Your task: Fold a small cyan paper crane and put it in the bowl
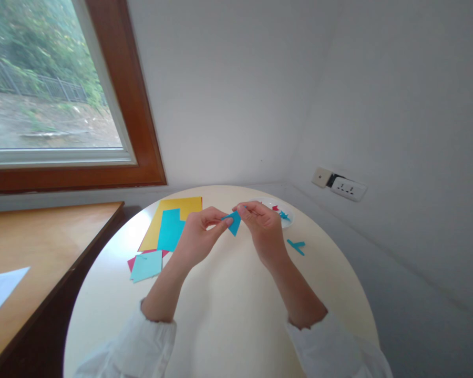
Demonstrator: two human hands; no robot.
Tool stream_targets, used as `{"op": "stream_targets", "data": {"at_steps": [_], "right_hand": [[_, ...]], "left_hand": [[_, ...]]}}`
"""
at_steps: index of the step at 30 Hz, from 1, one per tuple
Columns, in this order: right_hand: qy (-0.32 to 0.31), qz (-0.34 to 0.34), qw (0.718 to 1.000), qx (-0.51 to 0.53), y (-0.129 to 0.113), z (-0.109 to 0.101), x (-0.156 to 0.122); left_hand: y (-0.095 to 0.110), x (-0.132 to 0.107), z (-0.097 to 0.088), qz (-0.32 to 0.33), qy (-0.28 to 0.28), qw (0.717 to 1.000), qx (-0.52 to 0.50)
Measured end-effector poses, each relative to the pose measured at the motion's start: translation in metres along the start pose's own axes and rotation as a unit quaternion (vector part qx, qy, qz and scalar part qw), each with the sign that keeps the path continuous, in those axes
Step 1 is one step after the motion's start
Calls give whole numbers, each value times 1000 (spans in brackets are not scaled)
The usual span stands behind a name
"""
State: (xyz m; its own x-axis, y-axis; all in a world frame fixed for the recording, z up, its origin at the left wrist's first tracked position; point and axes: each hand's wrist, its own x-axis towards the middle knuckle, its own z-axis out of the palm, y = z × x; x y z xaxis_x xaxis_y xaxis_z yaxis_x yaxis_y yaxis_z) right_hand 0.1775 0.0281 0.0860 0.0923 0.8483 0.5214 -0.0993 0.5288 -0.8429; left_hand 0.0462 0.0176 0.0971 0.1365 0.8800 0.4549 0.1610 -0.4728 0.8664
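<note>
Both my hands are raised over the round cream table [220, 315] and pinch one small blue paper piece [234, 224] between them. My left hand [199, 236] grips its left side with thumb and forefinger. My right hand [262, 226] pinches its upper right edge, fingers curled. White sleeves cover both forearms.
A yellow sheet [173, 210] with a blue sheet [170, 229] on it lies at the left. A pale blue square [147, 265] over red paper sits nearer. A small white dish [286, 216] with paper scraps and blue strips [296, 246] lie at the right. A wooden ledge [35, 252] and wall socket [347, 188] flank the table.
</note>
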Motion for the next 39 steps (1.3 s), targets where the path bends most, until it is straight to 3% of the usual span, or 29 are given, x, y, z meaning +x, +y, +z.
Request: {"op": "stream_targets", "data": {"at_steps": [5, 15, 21, 29, 39], "right_hand": [[17, -11, 1000, 2, 0, -1, 1], [5, 5, 1000, 4, 1, -1, 1], [-11, 9, 1000, 4, 2, 0, 1], [4, -4, 1000, -2, 2, 1, 0], [23, -3, 1000, -20, 0, 0, 1]], "left_hand": [[-1, 0, 1, -14, 34, 999, -23], [-3, -1, -1, 41, 74, 996, 1], [-3, -1, -1, 52, 75, 995, 31], [5, -2, 0, 2, 26, 1000, 4], [4, -2, -1, 20, 19, 999, 15]]}}
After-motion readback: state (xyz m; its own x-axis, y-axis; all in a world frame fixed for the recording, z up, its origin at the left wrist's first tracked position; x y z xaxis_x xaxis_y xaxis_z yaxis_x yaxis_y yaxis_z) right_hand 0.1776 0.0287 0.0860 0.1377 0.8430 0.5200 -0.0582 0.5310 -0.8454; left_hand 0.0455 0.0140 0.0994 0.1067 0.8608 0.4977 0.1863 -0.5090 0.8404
